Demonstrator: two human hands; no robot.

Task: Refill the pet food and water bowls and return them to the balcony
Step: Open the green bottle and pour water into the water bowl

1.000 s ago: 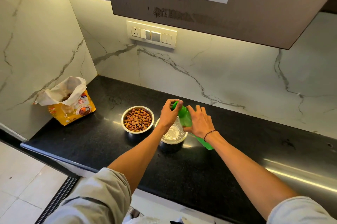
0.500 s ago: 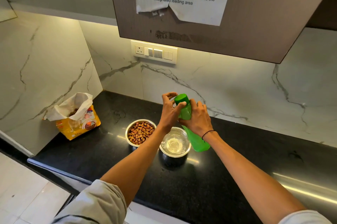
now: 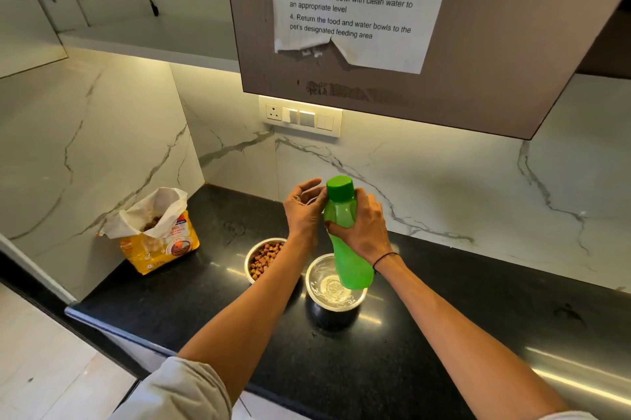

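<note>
Both forearms are bare from the elbow down. Pale grey-beige sleeves sit pushed up near the elbows, the left sleeve (image 3: 181, 392) bunched in soft folds, the right sleeve (image 3: 566, 416) barely showing at the frame's bottom edge. A thin black band (image 3: 384, 257) circles the right wrist.

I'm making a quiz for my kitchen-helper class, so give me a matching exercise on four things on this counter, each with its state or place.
Things:
1. bottle
2. left bowl
3. right bowl
4. bag

States:
A. holds clear water
B. stands open near the corner wall
C. full of brown kibble
D. green, capped, gripped by the right hand

Pairs: 1-D, 2-C, 3-A, 4-B
</note>
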